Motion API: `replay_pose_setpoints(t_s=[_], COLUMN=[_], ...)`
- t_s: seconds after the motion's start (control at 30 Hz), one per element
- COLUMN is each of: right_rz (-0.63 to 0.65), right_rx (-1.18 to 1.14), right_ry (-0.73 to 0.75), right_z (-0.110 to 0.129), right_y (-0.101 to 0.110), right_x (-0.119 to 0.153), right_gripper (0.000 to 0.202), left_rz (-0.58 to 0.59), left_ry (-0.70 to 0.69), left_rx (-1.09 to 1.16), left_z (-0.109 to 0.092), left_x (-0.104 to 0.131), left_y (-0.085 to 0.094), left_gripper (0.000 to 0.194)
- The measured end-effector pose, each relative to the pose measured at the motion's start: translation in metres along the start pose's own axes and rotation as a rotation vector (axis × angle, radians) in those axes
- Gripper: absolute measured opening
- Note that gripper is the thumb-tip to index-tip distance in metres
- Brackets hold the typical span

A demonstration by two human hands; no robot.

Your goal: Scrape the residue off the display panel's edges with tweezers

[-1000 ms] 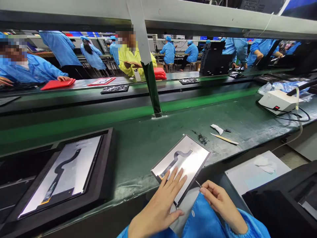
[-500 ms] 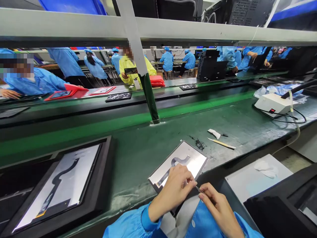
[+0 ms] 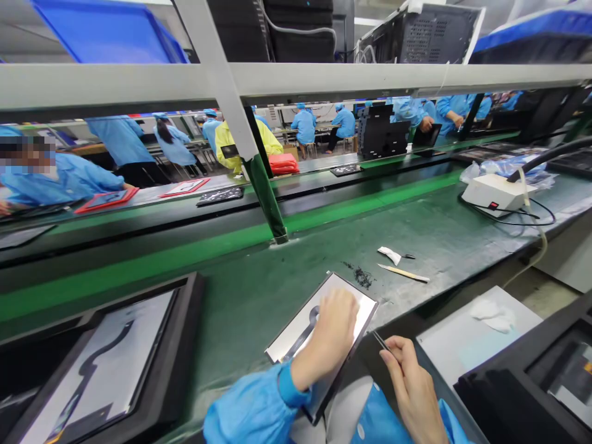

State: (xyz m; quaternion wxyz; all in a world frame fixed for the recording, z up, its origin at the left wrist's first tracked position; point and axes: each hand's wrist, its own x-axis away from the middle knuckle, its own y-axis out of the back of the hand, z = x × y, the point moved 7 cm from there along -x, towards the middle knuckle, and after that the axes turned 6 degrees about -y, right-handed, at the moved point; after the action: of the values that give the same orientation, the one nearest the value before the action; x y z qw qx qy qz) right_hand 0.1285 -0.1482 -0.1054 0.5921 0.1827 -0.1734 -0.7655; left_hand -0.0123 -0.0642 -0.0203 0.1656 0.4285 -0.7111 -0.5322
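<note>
A silver-backed display panel (image 3: pixel 296 320) with a dark curved ribbon cable lies tilted over the bench's front edge. My left hand (image 3: pixel 332 327) is over the panel's upper part, fingers curled down and blurred, so what they hold, if anything, is hidden. To the right of the panel, my right hand (image 3: pixel 409 379) pinches thin dark tweezers (image 3: pixel 381 340), their tips pointing up and left. Dark scraps (image 3: pixel 363 277) lie just beyond the panel's far corner. Near them are a yellow-handled blade (image 3: pixel 404 273) and a white wrapped piece (image 3: pixel 390 255).
A black foam tray (image 3: pixel 192 320) with a similar panel stands at left. At right are a white device (image 3: pixel 493 194) with cables, a white board (image 3: pixel 476 333) and another black tray (image 3: pixel 513 385). A green post (image 3: pixel 266 200) rises mid-bench. People in blue sit beyond.
My left hand has moved away from the tweezers, up over the panel. My right hand still holds the tweezers, now apart from the left. The whole view has shifted slightly.
</note>
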Motion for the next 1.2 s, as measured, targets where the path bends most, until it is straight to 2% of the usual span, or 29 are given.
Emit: replay_pose_setpoints(t_s=[0.1,0.17,0.33,0.4,0.5,0.63,0.7,0.8,0.9,1.0,1.07,1.13,1.2], right_rz=[0.031,0.063,0.083,0.066,0.061,0.051,0.084,0.144,0.168,0.199,0.215,0.211,0.194], right_rx=[-0.071,-0.126,-0.305,-0.349,-0.333,-0.231,-0.171,-0.074,0.028,0.103,0.139,0.162,0.172], right_ry=[-0.061,-0.103,-0.199,-0.218,-0.223,-0.179,-0.127,-0.021,0.105,0.213,0.267,0.293,0.295], right_z=[-0.006,-0.009,-0.017,-0.022,-0.026,-0.023,-0.017,-0.007,0.004,0.014,0.020,0.024,0.025], right_y=[0.001,-0.001,-0.009,-0.010,-0.010,-0.006,-0.007,-0.012,-0.016,-0.020,-0.024,-0.027,-0.030], right_x=[-0.002,-0.004,-0.007,-0.006,-0.004,0.003,0.007,0.018,0.029,0.037,0.041,0.044,0.046], right_gripper=[0.032,0.034,0.047,0.052,0.051,0.044,0.039,0.032,0.027,0.025,0.025,0.025,0.025], left_rz=[-0.013,-0.002,0.047,0.063,0.042,-0.035,-0.050,-0.043,0.001,0.004,-0.041,-0.056,-0.059], left_ry=[0.029,0.018,-0.003,-0.032,-0.070,-0.110,-0.147,-0.243,-0.311,-0.357,-0.389,-0.369,-0.339], left_rx=[-0.061,-0.099,-0.175,-0.179,-0.172,-0.146,-0.123,-0.043,0.032,-0.003,-0.049,-0.101,-0.141], left_z=[0.015,0.020,0.027,0.028,0.031,0.034,0.033,0.028,0.027,0.027,0.025,0.024,0.023], left_x=[-0.026,-0.049,-0.097,-0.105,-0.104,-0.074,-0.046,0.009,0.067,0.112,0.131,0.140,0.143], left_y=[0.012,0.014,-0.002,-0.005,0.005,0.033,0.043,0.046,0.030,0.006,-0.007,-0.019,-0.025], left_gripper=[0.027,0.027,0.018,0.025,0.016,0.017,0.028,0.028,0.040,0.078,0.096,0.097,0.081])
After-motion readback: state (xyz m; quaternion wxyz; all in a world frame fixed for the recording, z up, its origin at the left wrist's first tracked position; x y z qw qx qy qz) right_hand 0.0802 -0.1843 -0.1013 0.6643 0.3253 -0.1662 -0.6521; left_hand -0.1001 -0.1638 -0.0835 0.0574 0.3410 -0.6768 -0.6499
